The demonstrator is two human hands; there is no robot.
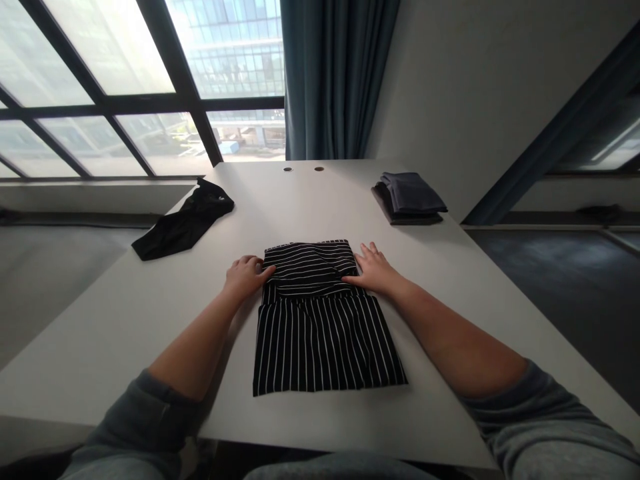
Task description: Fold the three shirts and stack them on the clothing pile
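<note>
The left hand [245, 275] is curled at the fold's left edge (a pinch cannot be told), the striped garment [320, 320] is spread between the hands, and the right hand [375, 272] is laid flat, unclenched, so even pressure is advised for a square crease.

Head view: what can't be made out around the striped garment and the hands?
Head view:
Striped garment: its type and underlayers, hidden by its own fold.
Left hand: curled fingers hide whether it pinches the cloth.
Dark folded stack, far right: piece count too small to tell.
Black garment: crumpled, shape unclear.
</note>
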